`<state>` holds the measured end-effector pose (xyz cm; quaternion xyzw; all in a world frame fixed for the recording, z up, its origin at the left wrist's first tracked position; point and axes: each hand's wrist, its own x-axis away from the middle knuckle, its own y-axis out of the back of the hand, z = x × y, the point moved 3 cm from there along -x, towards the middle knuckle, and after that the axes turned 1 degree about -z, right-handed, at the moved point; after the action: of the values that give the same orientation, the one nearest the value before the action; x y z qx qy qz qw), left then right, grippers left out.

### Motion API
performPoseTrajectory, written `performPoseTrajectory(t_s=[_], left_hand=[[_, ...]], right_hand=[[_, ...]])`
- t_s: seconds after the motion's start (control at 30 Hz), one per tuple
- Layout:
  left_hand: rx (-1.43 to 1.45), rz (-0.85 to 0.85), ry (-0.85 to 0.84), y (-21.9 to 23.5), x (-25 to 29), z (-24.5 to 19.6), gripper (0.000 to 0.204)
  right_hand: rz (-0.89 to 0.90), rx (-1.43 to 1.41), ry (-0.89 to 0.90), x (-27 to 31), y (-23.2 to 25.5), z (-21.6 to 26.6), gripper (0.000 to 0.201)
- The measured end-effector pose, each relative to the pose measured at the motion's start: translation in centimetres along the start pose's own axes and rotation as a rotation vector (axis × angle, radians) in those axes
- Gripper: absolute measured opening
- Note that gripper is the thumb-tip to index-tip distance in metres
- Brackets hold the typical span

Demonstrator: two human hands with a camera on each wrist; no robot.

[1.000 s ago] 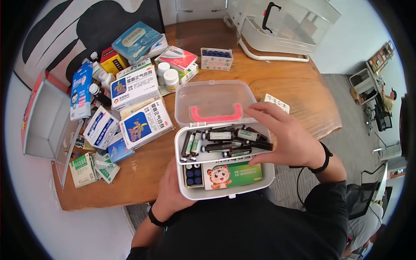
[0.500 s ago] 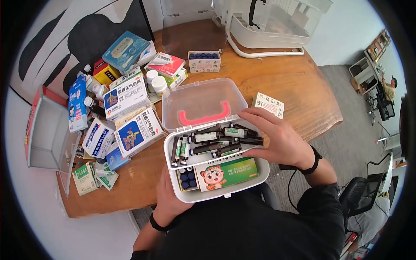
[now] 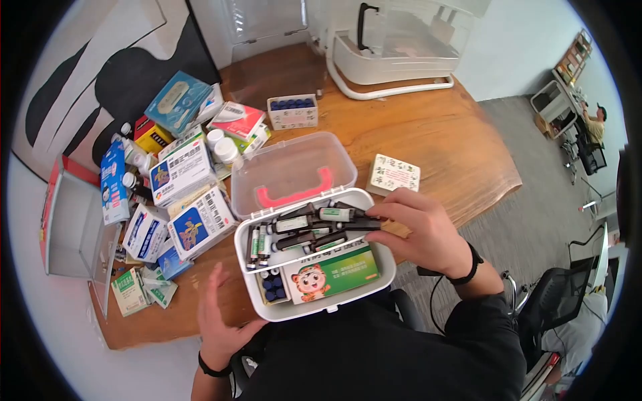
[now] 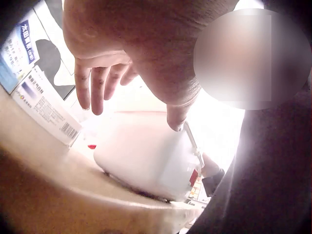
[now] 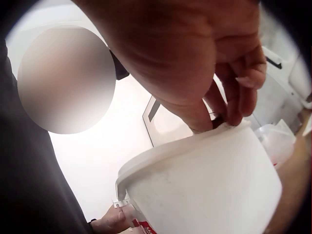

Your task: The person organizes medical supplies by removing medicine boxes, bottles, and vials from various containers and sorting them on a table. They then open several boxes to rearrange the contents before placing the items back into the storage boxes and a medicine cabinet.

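Note:
A white storage box (image 3: 314, 311) stands at the table's front edge with its lid, clear with a pink handle (image 3: 297, 192), tipped back. Several dark glass vials (image 3: 294, 224) lie in its upper tray (image 3: 251, 230). Below are a green carton with a cartoon tiger (image 3: 334, 271) and a small carton of blue-capped vials (image 3: 273, 289). My right hand (image 3: 424, 230) pinches the end of a dark vial (image 3: 361, 226) at the tray's right end. To the box's left, my left hand (image 3: 224, 331) has its fingers spread and holds nothing; its thumb points toward the box's wall (image 4: 141, 151).
Medicine cartons (image 3: 200, 224), white bottles (image 3: 226, 150) and a tissue pack (image 3: 178, 100) crowd the table's left. A blue-capped vial carton (image 3: 292, 113) stands behind the lid, a patterned small box (image 3: 394, 174) to the right. A clear-sided white case (image 3: 401, 50) occupies the back.
My left hand has come off the box's left side and spread its fingers. My right fingers have closed on a vial's end. The head view has shifted, moving the scene leftward.

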<state>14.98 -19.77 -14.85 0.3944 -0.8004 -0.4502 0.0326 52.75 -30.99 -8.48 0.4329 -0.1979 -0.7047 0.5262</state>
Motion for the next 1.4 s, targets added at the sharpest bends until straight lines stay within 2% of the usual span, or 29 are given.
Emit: performPoseTrajectory(t_s=[0.1,0.23,0.3,0.33,0.4,0.43,0.5,0.53,0.6,0.63,0.77,0.83,0.87,0.9,0.93,1.0,1.03,1.1,1.13,1.2,1.27,1.33,1.4], left_hand=[[-0.110,-0.139,-0.129,0.8,-0.6,-1.3,0.119],[-0.139,-0.119,-0.162,2.2,-0.6,-2.3,0.113],[-0.097,-0.182,-0.277,3.0,-0.2,-2.0,0.103],[-0.096,-0.183,-0.279,3.3,-0.7,-2.3,0.103],[-0.106,-0.142,-0.465,4.6,-2.9,-4.3,0.096],[-0.108,-0.147,-0.465,4.8,-4.6,-5.7,0.096],[0.044,-0.058,-0.636,3.9,-8.0,-10.0,0.075],[0.041,-0.063,-0.643,3.8,-9.2,-11.3,0.075],[0.013,0.127,-0.819,2.8,-10.4,-13.6,0.064],[0.079,0.156,-0.828,2.2,-10.6,-13.7,0.047],[0.111,0.175,-0.806,2.3,-11.1,-13.8,0.043],[-0.047,0.091,-0.825,3.8,-12.2,-13.6,0.037],[-0.048,0.089,-0.827,4.4,-12.6,-13.5,0.037],[-0.098,-0.036,-0.735,5.2,-13.3,-13.3,0.037],[-0.146,-0.165,-0.642,6.0,-14.0,-12.9,0.036],[-0.104,-0.232,-0.619,7.1,-15.0,-12.1,0.036],[-0.062,-0.285,-0.593,7.7,-15.5,-11.8,0.037],[-0.031,-0.331,-0.581,8.0,-16.2,-11.5,0.036],[0.000,-0.361,-0.566,8.2,-16.2,-11.3,0.035],[0.013,-0.346,-0.524,8.1,-16.4,-10.7,0.032],[0.046,-0.291,-0.443,7.5,-16.6,-10.1,0.031],[0.043,-0.286,-0.450,7.4,-16.7,-9.7,0.030],[0.061,-0.203,-0.393,7.5,-16.7,-9.6,0.032]], right_hand=[[-0.023,0.002,-0.032,0.5,0.9,0.4,0.028],[-0.075,-0.027,-0.102,1.7,2.6,1.1,0.024],[-0.109,-0.039,-0.131,2.3,3.5,1.9,0.024],[-0.097,-0.076,-0.165,2.5,3.9,2.2,0.026],[-0.084,-0.113,-0.198,2.7,3.8,2.9,0.027],[-0.078,-0.200,-0.061,2.3,3.2,3.6,0.029],[-0.067,-0.319,0.179,1.3,1.8,5.3,0.032],[-0.036,-0.407,0.195,1.2,1.1,6.1,0.033],[-0.042,-0.460,0.230,1.3,0.3,7.4,0.032],[-0.043,-0.504,0.212,1.8,-0.2,7.4,0.034],[-0.053,-0.516,0.157,2.2,1.0,6.9,0.041],[-0.243,-0.388,0.120,2.4,2.0,4.0,0.034],[-0.340,-0.256,0.014,2.2,2.5,1.7,0.034],[-0.315,-0.042,-0.101,1.4,3.6,0.2,0.053],[-0.316,-0.036,-0.095,1.1,3.8,-1.4,0.053],[-0.202,0.163,-0.146,0.6,2.6,-5.6,0.073],[-0.202,0.167,-0.135,0.8,2.0,-7.1,0.073],[0.107,0.280,-0.234,1.2,0.1,-9.4,0.083],[0.119,0.269,-0.222,1.0,-0.1,-9.5,0.083],[0.169,0.248,-0.344,0.7,-0.4,-10.0,0.080],[0.134,0.251,-0.329,1.2,-0.7,-11.1,0.076],[0.049,0.269,-0.341,1.0,0.0,-11.5,0.068],[-0.005,0.257,-0.347,0.5,1.1,-11.0,0.061]])
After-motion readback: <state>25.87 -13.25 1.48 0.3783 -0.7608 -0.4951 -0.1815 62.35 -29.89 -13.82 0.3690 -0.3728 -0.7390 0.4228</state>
